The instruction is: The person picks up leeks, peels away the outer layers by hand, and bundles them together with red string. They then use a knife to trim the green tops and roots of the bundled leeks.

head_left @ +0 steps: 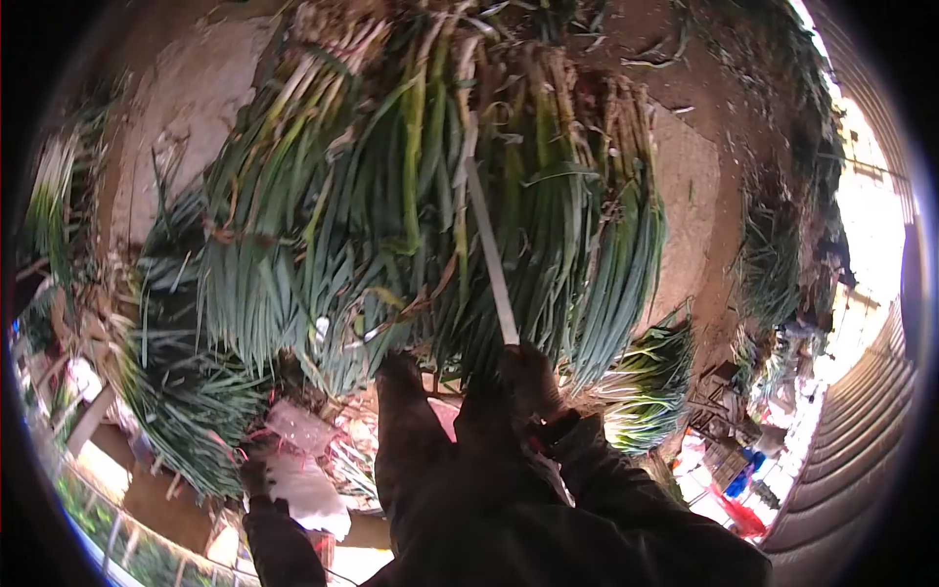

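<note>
Below the left edge of the big heap of green onions (391,215), a dark glove (254,477) on a dark sleeve sits by a white rag (308,489); I cannot tell whose it is; the left hand (399,377) pokes into the bottom edge of the heap, too dark to tell if its fingers are apart or together; just right of it, the right hand (528,380) has its fingers closed around the low end of a long white strip (487,245); the strip runs from those fingers up across the middle of the heap, leaning a bit left; the right hand is nearer to it; a small onion bunch (641,391) lies right of the heap.
</note>
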`<state>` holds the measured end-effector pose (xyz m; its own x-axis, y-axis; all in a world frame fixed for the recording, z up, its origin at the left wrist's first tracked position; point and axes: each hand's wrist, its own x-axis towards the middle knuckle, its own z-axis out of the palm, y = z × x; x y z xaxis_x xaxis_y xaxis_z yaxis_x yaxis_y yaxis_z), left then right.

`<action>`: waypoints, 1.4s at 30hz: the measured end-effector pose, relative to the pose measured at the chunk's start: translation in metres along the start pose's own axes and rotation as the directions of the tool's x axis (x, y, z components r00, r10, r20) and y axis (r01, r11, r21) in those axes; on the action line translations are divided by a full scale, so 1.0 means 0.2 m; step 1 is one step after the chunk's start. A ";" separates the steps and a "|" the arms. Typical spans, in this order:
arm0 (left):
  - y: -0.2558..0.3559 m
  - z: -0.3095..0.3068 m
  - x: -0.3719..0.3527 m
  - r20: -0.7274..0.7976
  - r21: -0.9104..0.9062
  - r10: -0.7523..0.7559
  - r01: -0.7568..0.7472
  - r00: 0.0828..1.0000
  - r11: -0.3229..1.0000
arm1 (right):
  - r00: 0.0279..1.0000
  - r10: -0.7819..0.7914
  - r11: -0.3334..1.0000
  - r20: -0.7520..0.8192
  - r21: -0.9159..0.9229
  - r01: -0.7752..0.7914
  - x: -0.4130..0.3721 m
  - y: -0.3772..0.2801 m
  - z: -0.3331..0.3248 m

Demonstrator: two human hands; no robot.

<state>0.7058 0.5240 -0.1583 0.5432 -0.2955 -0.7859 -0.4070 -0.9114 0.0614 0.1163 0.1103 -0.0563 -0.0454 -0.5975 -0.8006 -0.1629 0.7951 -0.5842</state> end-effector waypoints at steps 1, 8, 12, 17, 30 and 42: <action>0.14 0.13 0.12 0.065 -0.114 0.088 -0.081 0.994 0.990 | 1.000 -0.002 1.000 -0.009 0.029 0.003 0.00 0.04 -0.01; 2.55 0.42 -0.28 -0.142 -0.012 0.767 -0.776 0.625 0.630 | 0.993 -0.066 0.986 -0.097 0.145 0.080 -0.02 0.19 -0.32; 3.40 0.83 -0.43 -0.103 0.001 0.966 -0.971 0.236 0.238 | 0.968 -0.081 0.954 -0.236 0.263 0.144 0.02 0.35 -0.70; 4.07 1.37 -0.87 0.373 0.115 0.928 -0.991 -0.023 -0.071 | 0.943 0.060 0.904 -0.327 0.418 0.088 -0.05 0.56 -1.17; 3.89 1.73 -0.74 0.645 0.688 0.757 -0.511 0.107 -0.515 | 0.921 0.067 0.977 -0.383 0.212 0.018 -0.13 1.08 -1.67; 3.91 1.89 -1.13 0.540 0.140 0.770 -0.938 0.341 0.317 | 0.908 -0.311 0.943 -0.280 0.029 0.332 0.16 0.89 -1.58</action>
<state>-0.0130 -0.0141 -0.1649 -0.5245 -0.6478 -0.5524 -0.7411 0.0281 0.6708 -0.2258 0.1990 -0.1433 -0.2669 -0.8190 -0.5080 -0.1404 0.5545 -0.8203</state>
